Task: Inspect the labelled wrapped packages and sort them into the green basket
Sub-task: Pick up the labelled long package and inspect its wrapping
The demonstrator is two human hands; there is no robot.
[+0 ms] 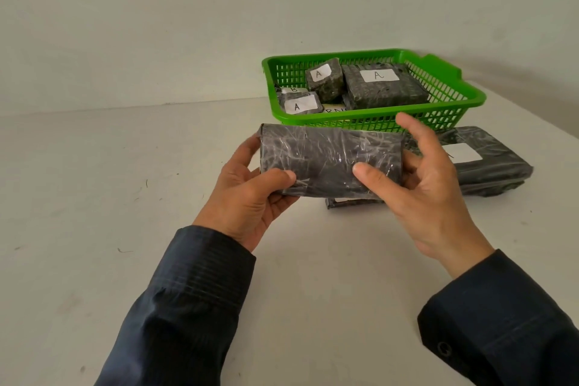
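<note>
I hold a long dark wrapped package (326, 160) in the air between both hands, above the white table. No label shows on the side facing me. My left hand (250, 197) grips its left end, thumb on the front. My right hand (419, 185) holds the right end with the thumb on the front and the index finger raised. Behind it stands the green basket (451, 84), holding several dark packages with white labels, three reading A (379, 74) and one B (294, 89).
A large dark package with a white label (488, 163) lies on the table right of my hands, in front of the basket. Another small package (347, 202) lies under the held one, mostly hidden. A pale wall stands close behind the table.
</note>
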